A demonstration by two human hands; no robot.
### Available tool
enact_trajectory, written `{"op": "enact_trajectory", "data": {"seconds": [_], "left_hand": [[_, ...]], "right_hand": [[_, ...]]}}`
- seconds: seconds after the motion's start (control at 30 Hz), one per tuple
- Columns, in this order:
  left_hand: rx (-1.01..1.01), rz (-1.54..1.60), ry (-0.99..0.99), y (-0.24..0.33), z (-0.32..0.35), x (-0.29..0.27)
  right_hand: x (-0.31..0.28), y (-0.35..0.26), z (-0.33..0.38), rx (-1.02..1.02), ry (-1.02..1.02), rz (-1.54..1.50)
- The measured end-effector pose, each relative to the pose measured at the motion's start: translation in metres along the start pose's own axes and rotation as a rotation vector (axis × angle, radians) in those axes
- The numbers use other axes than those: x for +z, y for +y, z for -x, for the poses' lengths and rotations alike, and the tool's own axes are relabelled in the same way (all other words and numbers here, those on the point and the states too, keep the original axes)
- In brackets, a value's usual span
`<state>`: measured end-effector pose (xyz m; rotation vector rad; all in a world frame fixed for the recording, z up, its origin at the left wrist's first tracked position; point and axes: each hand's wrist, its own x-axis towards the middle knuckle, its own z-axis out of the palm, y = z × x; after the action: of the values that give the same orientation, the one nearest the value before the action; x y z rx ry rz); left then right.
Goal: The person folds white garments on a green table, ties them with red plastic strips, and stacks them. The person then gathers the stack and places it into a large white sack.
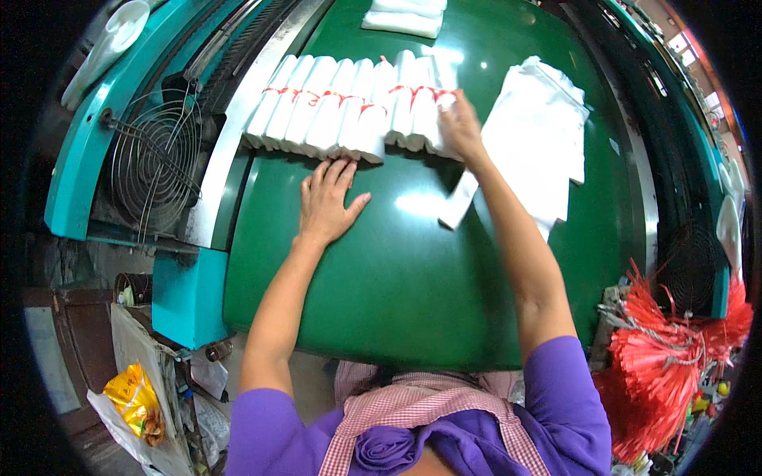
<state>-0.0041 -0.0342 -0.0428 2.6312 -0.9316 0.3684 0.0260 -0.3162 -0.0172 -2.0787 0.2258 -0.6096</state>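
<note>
Apparently I'm lining up rolls point(321, 103): left grip point(325, 205) spread, holding nothing; right grip point(463, 127) curled against the end roll point(432, 133), hold unclear. Next: nudge them together.

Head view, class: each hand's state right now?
Left hand: open, fingers spread beside the white rolls.
Right hand: at the rightmost roll; grip cannot be told.

A workshop, with teal machinery point(190, 297)

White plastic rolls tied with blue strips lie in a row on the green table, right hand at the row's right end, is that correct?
Blue is wrong: the head view shows red strips tying the white plastic rolls. Row, green table and right hand are as you said.
</note>
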Motion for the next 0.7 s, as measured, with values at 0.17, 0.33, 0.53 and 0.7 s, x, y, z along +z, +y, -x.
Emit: {"op": "enact_trajectory", "data": {"seconds": [0.17,0.33,0.53,0.7], "left_hand": [[0.004,0.044,-0.004,0.009,-0.003,-0.002],[-0.03,-0.008,0.005,-0.006,0.008,0.0],[0.034,0.102,0.082,0.017,0.015,-0.011],[0.675,0.325,-0.305,0.123,0.109,-0.061]], "right_hand": [[0.031,0.024,-0.022,-0.117,-0.031,0.103],[-0.07,-0.039,0.074,-0.279,-0.104,0.482],[-0.132,-0.026,0.197,-0.291,-0.221,0.585],[-0.16,-0.07,0.287,-0.292,-0.496,0.185]]}}
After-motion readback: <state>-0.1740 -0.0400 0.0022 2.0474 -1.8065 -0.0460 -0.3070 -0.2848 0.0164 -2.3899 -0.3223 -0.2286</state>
